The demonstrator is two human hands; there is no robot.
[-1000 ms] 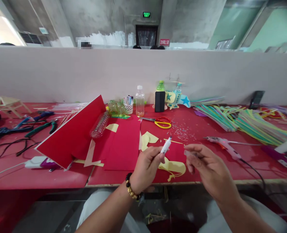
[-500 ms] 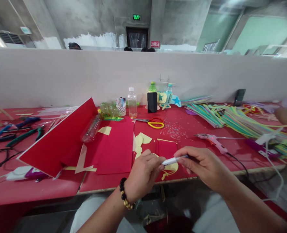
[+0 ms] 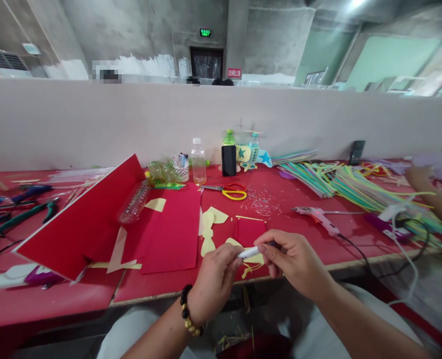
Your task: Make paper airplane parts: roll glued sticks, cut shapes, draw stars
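left grip + right grip: both pinching white marker | by near edge of surface | best steadied at barrel — ends kept in line

We have the marker at twelve o'clock between our left hand and right hand, the scissors beyond it on the table before the phone, the pen cup left of the standing bottle towards eleven, the board at half past ten, and the glue gun at one.
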